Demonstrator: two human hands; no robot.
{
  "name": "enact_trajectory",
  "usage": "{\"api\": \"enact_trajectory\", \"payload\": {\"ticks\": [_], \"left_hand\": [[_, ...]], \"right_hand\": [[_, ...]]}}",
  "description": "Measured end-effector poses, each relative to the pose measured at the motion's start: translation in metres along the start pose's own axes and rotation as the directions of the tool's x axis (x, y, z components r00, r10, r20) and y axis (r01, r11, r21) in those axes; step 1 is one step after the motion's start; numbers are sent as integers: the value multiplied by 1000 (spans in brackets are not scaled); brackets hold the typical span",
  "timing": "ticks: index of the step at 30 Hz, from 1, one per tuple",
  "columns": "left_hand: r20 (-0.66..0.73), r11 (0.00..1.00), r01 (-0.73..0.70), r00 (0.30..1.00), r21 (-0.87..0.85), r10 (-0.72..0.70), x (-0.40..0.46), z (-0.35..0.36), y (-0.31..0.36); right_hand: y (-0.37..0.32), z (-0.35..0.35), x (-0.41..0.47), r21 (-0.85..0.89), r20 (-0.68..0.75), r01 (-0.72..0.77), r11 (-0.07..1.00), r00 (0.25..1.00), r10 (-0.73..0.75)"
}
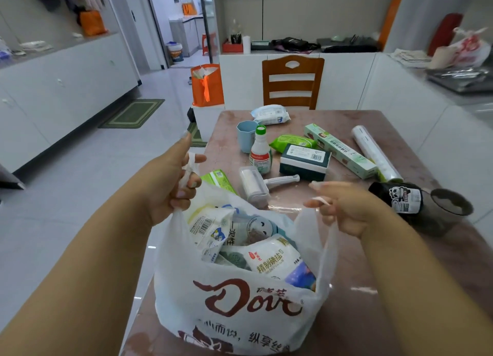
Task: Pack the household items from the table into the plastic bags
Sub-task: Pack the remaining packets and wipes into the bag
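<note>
A white plastic bag with brown lettering stands on the near end of the table, filled with a salt packet and several other packs. My left hand grips the bag's left handle. My right hand pinches the right handle, holding the mouth wide. Beyond the bag lie a lint roller, a white bottle, a blue cup, a dark sponge pack, a long green box, a film roll, wipes and a black roll.
A wooden chair stands at the table's far end. An orange bag sits on a white stool to the far left. A dark bowl rests near the table's right edge. White cabinets line both sides.
</note>
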State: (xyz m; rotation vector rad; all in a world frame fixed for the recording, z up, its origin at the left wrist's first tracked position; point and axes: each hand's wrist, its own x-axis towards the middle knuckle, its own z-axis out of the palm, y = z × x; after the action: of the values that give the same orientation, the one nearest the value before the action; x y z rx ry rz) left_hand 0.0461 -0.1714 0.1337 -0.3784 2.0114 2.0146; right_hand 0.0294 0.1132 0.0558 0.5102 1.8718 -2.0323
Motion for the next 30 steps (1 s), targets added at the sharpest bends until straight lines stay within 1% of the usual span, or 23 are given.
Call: {"api": "enact_trajectory", "payload": {"ticks": [2,4,6,8,11,12,14,15,16,17,18,19,20,21,22,23,24,25,26,27,28,29,30], "left_hand": [[-5,1000,-22,1000,-19,22,-1,4,5],[-1,997,-43,999,-69,43,-4,9,13],[31,986,-72,996,-152,78,-8,13,26],[77,972,-105,989,-208,123,-14,16,41],[115,971,-110,984,-212,137,-24,22,56],[115,976,-94,986,-194,118,-24,23,55],[85,988,-47,995,-150,60,-20,23,44],[60,992,-22,998,-123,30,-17,23,38],[32,996,-4,999,-84,7,-14,24,33],[-4,1000,6,1000,-28,-6,-11,26,30],[-49,999,7,999,47,-5,-8,30,30],[-95,991,-2,995,133,15,-6,35,33],[-138,972,-24,989,232,57,-4,40,38],[-182,931,-55,975,360,128,-3,45,43],[-205,847,-111,946,520,250,-1,50,50],[-171,724,-201,898,660,406,-1,56,57],[-92,610,-313,837,728,540,-2,62,63],[8,523,-416,788,744,615,-4,71,70],[109,469,-493,765,733,635,-4,79,76],[189,452,-522,779,723,598,-3,88,81],[238,466,-510,817,722,526,3,95,86],[258,491,-482,852,726,455,12,100,91],[253,520,-447,880,728,402,25,103,97]], "right_hand": [[-21,2,-7,245,12,109,963,993,-116],[-44,0,-22,380,1,195,904,977,-211],[-65,-4,-41,434,-14,294,852,947,-320],[-83,-9,-58,444,-44,383,810,912,-407],[-100,-18,-74,408,-76,437,802,891,-447],[-102,-20,-74,378,-77,427,821,899,-432],[-94,-22,-65,214,-94,348,913,937,-335],[-88,-23,-57,78,-133,293,953,950,-281],[-81,-24,-51,-95,-185,236,967,950,-250],[-73,-25,-45,-318,-231,177,931,938,-257],[-67,-27,-40,-550,-244,113,828,926,-288],[-64,-28,-37,-739,-259,47,672,901,-349],[-65,-28,-37,-860,-274,-10,509,852,-445],[-71,-23,-41,-924,-257,-37,379,796,-548],[-80,-16,-48,-952,-209,-10,306,752,-625],[-89,-9,-53,-963,-134,64,262,729,-671],[-100,0,-62,-978,-11,133,160,733,-680],[-108,9,-66,-962,77,225,156,769,-635],[-113,16,-66,-930,128,292,223,826,-549],[-117,20,-60,-894,130,293,338,893,-430],[-124,23,-54,-862,142,256,437,950,-277],[-134,23,-46,-858,186,245,451,967,-172],[-145,19,-34,-846,181,235,479,971,-157]]}}
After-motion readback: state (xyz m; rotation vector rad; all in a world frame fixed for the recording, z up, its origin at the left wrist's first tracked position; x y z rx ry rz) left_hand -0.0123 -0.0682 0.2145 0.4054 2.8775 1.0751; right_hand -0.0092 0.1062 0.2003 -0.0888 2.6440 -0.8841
